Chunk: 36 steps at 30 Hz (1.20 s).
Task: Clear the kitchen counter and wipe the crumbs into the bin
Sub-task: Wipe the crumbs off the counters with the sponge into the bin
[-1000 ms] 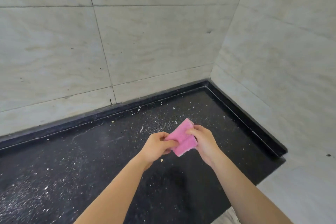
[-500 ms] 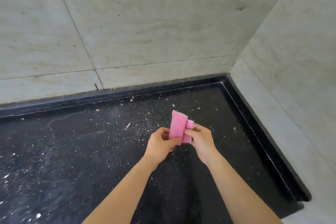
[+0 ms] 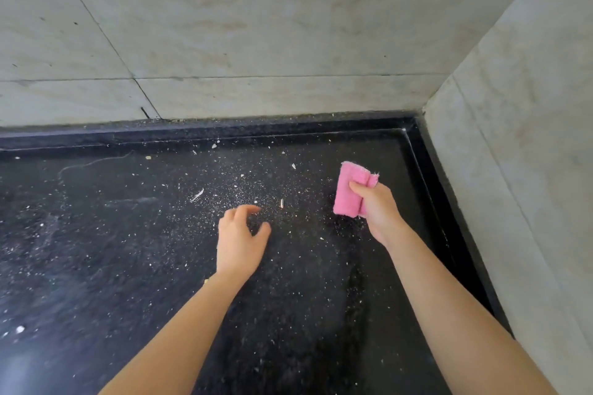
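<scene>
My right hand (image 3: 378, 208) grips a folded pink cloth (image 3: 348, 192), held upright just above the black stone counter (image 3: 96, 250) near its back right corner. My left hand (image 3: 240, 240) hovers over the counter's middle, fingers curled apart and holding nothing. White crumbs (image 3: 231, 192) lie scattered over the counter, thickest in front of my left hand and toward the back wall. No bin is in view.
Pale marble walls (image 3: 256, 26) close the counter at the back and on the right (image 3: 513, 138). A raised black rim (image 3: 426, 170) runs along both walls and meets in the corner.
My left hand has let go of the pink cloth and moved left. My right hand carried the cloth to the right, toward the corner. The view has tilted further down.
</scene>
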Available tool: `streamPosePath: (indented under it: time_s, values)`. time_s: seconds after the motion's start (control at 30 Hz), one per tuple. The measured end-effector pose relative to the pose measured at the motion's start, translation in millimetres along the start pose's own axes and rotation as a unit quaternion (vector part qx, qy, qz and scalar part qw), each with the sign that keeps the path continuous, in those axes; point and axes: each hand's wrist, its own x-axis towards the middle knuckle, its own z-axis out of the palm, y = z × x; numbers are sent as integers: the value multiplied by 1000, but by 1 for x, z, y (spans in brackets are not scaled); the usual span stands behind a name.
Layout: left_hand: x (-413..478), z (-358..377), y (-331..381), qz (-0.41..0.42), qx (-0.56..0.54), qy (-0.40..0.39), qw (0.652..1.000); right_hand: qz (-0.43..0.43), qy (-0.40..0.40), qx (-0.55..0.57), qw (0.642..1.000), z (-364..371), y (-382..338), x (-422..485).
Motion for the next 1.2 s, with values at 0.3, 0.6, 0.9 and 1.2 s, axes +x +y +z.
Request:
streamPosePath:
  time_s: [0.3,0.6,0.9,1.2]
  values:
    - [33,-26,-58,-86,158,139,974,-224,174,-606,743,-79,-38,70]
    - [39,-21,-69,-100,238,117,959,-202,193,-526,803,-42,17,62]
    - [40,-24,-66,-116,278,84,950,-264,34,-333,904,-10,-5,48]
    - [48,-17,-72,-124,291,80,945,-152,242,-479,830,-22,-19,134]
